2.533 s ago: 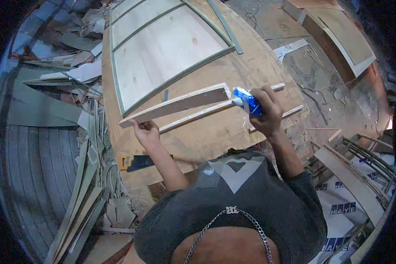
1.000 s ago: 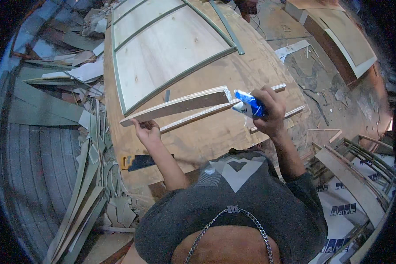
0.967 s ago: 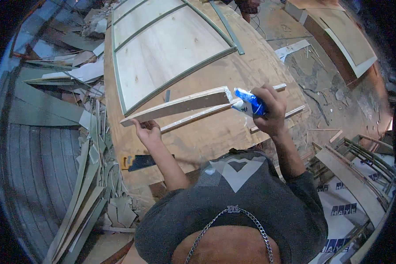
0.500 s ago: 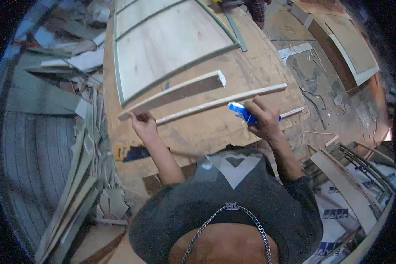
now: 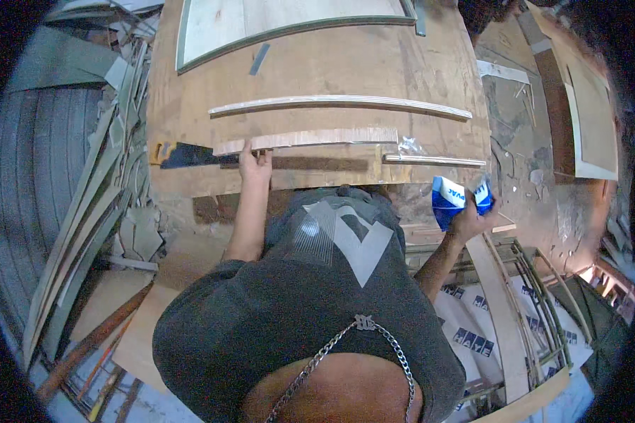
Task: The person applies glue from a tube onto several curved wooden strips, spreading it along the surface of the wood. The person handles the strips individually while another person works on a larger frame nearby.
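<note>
My left hand [image 5: 255, 168] is closed on a long, flat wooden strip [image 5: 310, 140], its thumb on top and its fingers at the lower edge, near the strip's left end. The strip is level above the near part of the wooden workbench [image 5: 317, 74], casting a shadow. My right hand [image 5: 475, 220] grips a crumpled blue and white plastic packet [image 5: 447, 203], held off the bench's near right corner. A longer pale strip [image 5: 339, 103] lies beyond the held one. Near the right corner lies a shorter strip [image 5: 437, 161], with a clear plastic scrap [image 5: 410, 146] beside it.
A handsaw [image 5: 185, 156] with a yellow handle lies at the bench's near left. At the far side lies a green-edged panel [image 5: 296, 15], with a small green piece [image 5: 259, 59] below it. Board offcuts [image 5: 85, 233] lean at left; wooden frames [image 5: 536, 310] stand at lower right.
My left hand has brought the wooden strip nearer to me and levelled it. The packet in my right hand has gone from over the bench to outside its right corner. The view has shifted too.
</note>
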### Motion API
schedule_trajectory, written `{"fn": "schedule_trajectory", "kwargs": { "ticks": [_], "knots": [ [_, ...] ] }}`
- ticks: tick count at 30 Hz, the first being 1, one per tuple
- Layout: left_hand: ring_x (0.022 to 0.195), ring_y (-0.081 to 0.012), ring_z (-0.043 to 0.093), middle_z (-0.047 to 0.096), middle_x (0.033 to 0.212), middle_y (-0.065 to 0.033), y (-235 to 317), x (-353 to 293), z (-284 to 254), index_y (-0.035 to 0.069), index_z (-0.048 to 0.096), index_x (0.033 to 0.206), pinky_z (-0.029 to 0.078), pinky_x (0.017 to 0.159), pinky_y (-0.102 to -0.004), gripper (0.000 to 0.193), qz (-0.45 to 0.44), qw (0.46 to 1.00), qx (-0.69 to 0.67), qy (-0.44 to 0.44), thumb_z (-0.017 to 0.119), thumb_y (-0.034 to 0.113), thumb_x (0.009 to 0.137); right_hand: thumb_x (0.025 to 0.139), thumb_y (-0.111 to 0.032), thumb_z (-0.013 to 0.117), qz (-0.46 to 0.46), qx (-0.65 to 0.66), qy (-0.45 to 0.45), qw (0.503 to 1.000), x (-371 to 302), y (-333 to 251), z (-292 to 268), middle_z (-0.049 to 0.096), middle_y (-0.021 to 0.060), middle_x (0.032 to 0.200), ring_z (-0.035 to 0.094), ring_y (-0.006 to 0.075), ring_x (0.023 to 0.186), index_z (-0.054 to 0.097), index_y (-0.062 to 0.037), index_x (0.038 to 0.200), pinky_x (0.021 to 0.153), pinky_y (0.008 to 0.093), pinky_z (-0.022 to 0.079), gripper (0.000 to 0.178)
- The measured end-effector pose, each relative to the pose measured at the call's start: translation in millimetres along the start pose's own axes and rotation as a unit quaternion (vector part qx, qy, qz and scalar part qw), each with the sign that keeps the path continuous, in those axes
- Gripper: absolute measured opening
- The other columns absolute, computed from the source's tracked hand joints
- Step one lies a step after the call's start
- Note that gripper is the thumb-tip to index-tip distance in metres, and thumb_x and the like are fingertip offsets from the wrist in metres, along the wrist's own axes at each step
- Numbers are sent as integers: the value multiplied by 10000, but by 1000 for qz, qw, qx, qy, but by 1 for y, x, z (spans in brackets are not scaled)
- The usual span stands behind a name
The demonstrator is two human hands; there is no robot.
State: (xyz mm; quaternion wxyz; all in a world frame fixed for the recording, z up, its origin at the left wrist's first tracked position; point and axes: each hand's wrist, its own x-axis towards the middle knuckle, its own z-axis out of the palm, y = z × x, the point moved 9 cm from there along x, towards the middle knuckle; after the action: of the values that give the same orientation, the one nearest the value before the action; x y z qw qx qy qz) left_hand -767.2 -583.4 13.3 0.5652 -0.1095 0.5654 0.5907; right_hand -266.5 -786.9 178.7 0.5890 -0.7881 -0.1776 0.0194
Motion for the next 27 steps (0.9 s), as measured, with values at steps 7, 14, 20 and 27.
{"fn": "schedule_trajectory", "kwargs": {
  "ticks": [7, 14, 20, 27],
  "knots": [
    [1087, -287, 527, 536, 1142, -87, -21, 13, -20, 66, 476, 1208, 398, 1001, -514, 360, -8, 998, 42, 51, 581, 187, 885, 667, 81, 708, -10, 32, -29, 999, 15, 25, -17, 567, 56, 874, 528, 154, 762, 552, 9, 990, 702, 293, 456, 366],
    [1119, -320, 519, 489, 1216, -158, -26, 5, -19, 27, 448, 1208, 470, 922, -548, 382, -12, 996, 65, 59, 578, 135, 865, 691, 88, 700, 6, 64, -31, 997, 17, 23, -7, 579, 48, 844, 531, 137, 732, 550, 15, 979, 663, 275, 462, 333],
    [1006, -376, 545, 476, 1149, -200, -27, 47, -35, -25, 358, 1234, 501, 855, -600, 494, -35, 992, 92, 78, 599, 19, 805, 676, 94, 703, 28, -4, -74, 997, 14, 19, 9, 568, 52, 873, 520, 129, 754, 548, 3, 952, 662, 271, 448, 329],
    [982, -370, 556, 467, 1164, -195, -23, 43, -26, -75, 412, 1192, 565, 771, -532, 457, 33, 984, 140, 109, 610, 31, 794, 605, 49, 732, 45, 54, -73, 995, 10, 59, 12, 576, 82, 917, 548, 196, 813, 575, -12, 975, 759, 326, 454, 406]
  ]
}}
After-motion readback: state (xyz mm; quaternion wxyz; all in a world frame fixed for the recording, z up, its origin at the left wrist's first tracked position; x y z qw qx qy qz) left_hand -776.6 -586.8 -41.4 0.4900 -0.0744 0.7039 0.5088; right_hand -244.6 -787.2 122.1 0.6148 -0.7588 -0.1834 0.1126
